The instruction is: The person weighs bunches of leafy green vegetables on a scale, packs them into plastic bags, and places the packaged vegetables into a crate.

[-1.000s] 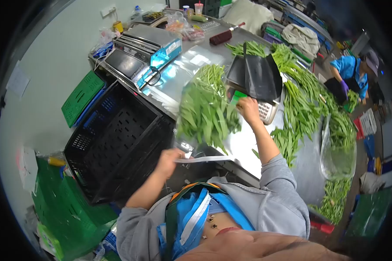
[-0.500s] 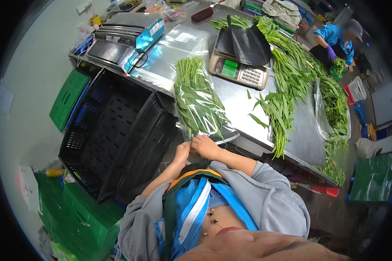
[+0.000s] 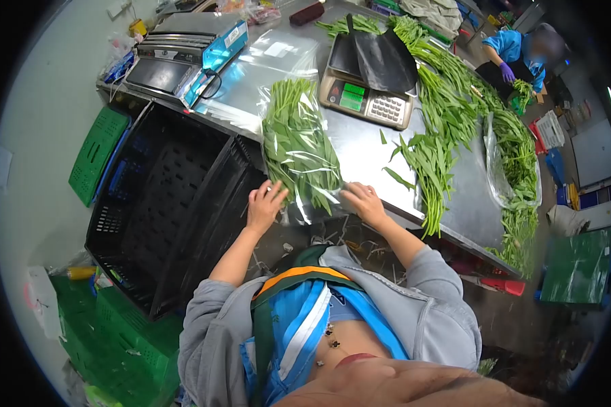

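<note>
A clear plastic bag (image 3: 299, 152) filled with long leafy green vegetables lies on the metal table, stems toward the scale side and leaves toward me. At its lower left corner is my left hand (image 3: 265, 207), fingers spread and fingertips against the plastic. My right hand (image 3: 364, 203) is at the lower right edge of the bag, fingers stretched toward it and touching or nearly touching the plastic. The end of the bag nearest me hangs slightly over the table edge.
A digital scale (image 3: 366, 98) carries a black scoop-like tray (image 3: 387, 61). Loose greens (image 3: 428, 163) pile along the right. A sealing machine (image 3: 183, 61) stands at the back left, by black crates (image 3: 163, 197). A co-worker (image 3: 519, 57) in blue handles greens farther off.
My hands were together at the bag's near end; they have moved apart to its two sides. The bag's near end has spread wider and flatter.
</note>
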{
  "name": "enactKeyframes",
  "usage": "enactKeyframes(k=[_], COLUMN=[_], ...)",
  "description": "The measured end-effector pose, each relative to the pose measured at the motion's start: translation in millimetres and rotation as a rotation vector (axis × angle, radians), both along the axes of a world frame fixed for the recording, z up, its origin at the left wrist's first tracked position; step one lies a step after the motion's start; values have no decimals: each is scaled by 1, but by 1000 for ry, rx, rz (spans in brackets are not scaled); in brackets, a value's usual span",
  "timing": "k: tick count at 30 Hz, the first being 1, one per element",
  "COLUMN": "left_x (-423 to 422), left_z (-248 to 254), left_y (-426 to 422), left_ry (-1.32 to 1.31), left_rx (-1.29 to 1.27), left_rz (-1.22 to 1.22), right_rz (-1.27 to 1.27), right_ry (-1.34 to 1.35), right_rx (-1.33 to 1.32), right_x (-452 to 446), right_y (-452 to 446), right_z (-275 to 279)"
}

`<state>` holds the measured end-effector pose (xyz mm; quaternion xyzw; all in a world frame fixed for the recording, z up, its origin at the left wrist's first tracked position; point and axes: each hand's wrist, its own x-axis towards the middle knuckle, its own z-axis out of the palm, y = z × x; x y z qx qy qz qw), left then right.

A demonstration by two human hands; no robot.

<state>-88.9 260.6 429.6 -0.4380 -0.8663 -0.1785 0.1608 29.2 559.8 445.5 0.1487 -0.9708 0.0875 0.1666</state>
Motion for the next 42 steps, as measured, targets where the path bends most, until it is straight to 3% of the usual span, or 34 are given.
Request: enactKeyframes(k=[4,6,7,8,9,10,11,13,14,15,17,19,21,22,23,25,27,30,32,33,34,35,37,38,39,41,42], left_x=[-6,-11,-16,-19,-25,-32,-31,-35,-40,-44,-59,-67,-83,-91,-92,-96,-102,-98,-102,-109,-117,-127,-143,-155,-155,-154,-154], left_z=[3,1,-2,-7,-13,-27,-36,-46,-51,-55,-59,4,-6,-17,2,16,8,70,91,103,125,134,153,154,171,189,190], left_y=[8,10,14,18,23,24,24,28,24,20,20,37,56,65,83,101,102,80,50,30,13,-4,-41,-69,-86,-129,-150], left_ry=[-50,-140,-389,-640,-884,-775,-777,-880,-1015,-1018,-1180,-1295,-1374,-1613,-1748,-1851,-1746,-1355,-1111,-997,-907,-655,-89,52,145,255,266], left_rx=[145,180,266,351,437,532,527,485,448,442,948,986,871,957,1061,1042,1204,1154,980,835,708,659,539,404,393,280,241], left_rz=[-53,-40,151,346,542,617,623,637,646,654,608,775,508,420,409,415,306,134,59,51,128,205,290,285,355,435,483], right_rz=[317,16,-140,-132,-371,-619,-617,-571,-627,-624,-497,-481,-539,-509,-443,-378,-138,74,336,350,339,324,141,549,786,705,636], right_ry=[-87,-347,-481,-493,-547,-595,-603,-512,-679,-688,-154,-180,-228,-657,-1113,-1281,-1165,-1066,-836,-902,-731,-554,-730,-1222,-1458,-1565,-1706], right_rx=[-7,-303,-445,-446,-676,-905,-908,-660,-573,-577,-551,-625,-847,-1219,-1555,-1887,-1940,-1891,-1513,-1394,-1164,-941,-1573,-2011,-2072,-2456,-2191], right_x=[-45,-54,-58,-67,-81,-89,-89,-98,-102,-101,-105,-119,-139,-152,-166,-183,-189,-197,-206,-221,-237,-253,-276,-279,-276,-281,-288], right_y=[12,9,10,14,20,25,27,36,36,32,27,18,7,16,24,41,45,31,22,20,12,0,-30,-36,-62,-92,-110], right_z=[5,1,-1,-8,-20,-33,-44,-58,-34,-17,5,0,-17,-15,-9,-38,-13,45,73,80,90,97,103,116,159,152,164])
